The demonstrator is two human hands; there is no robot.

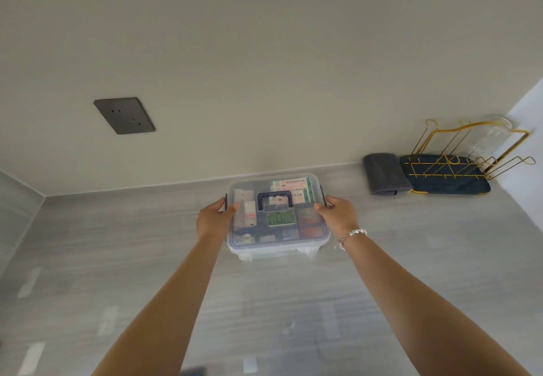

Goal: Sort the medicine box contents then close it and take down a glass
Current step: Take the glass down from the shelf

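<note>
You're reaching both arms out over the grey counter (117, 258), and your hands are meeting the medicine box (277, 217) from either side. Your left hand (213, 217) is gripping the box's left edge, thumb curling over the lid rim and the other fingers tucking down by the dark side latch. Your right hand (339, 212), the one wearing the bead bracelet (351, 236), is doing the same on the right edge, thumb on top of the lid. The box is sitting squarely between your palms, lid on, dark carry handle (275, 199) lying flat at the middle, long side running left to right across you, packets showing through the clear top. Neither hand looks nearer; they're level. Whether the latches are snapped shut, you can't tell from here. Farther back and well off to your right, a folded grey cloth (382, 174) is lying beside the gold wire rack (470, 155), where a glass (490, 134) seems to be hanging upside down, so your right hand is looking like the closer one for that.
</note>
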